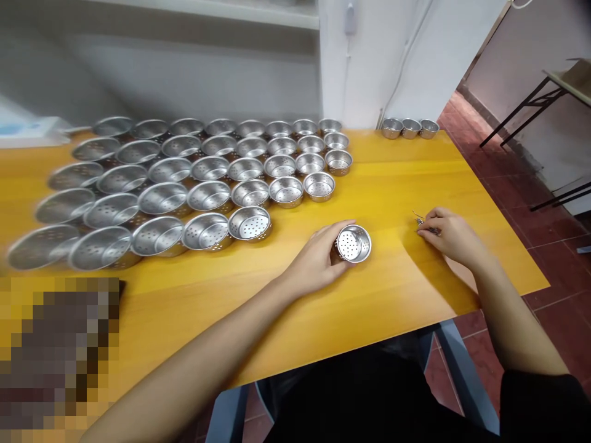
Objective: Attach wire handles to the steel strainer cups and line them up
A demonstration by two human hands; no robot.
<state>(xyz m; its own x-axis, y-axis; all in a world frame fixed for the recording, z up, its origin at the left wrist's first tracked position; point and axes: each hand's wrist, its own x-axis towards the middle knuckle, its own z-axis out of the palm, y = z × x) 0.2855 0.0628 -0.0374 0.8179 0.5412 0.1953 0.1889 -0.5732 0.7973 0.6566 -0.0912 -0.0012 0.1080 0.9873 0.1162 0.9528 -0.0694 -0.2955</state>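
Observation:
My left hand [321,257] is closed around the side of a small perforated metal cup [353,243], its holed bottom showing through the open top. To the right, my right hand [446,232] pinches at a small dark metal piece with a thin wire [419,220], low over the yellow table; its exact kind is too small to make out. Rows of similar perforated metal cups [250,223] stand to the left of my left hand, mouths up. The two hands are apart.
Three more metal cups [410,128] stand by the wall at the table's far right. The yellow table [397,344] ends at a slanted right edge above red floor tiles. A white object [32,130] lies at the back left. The front left corner is pixelated.

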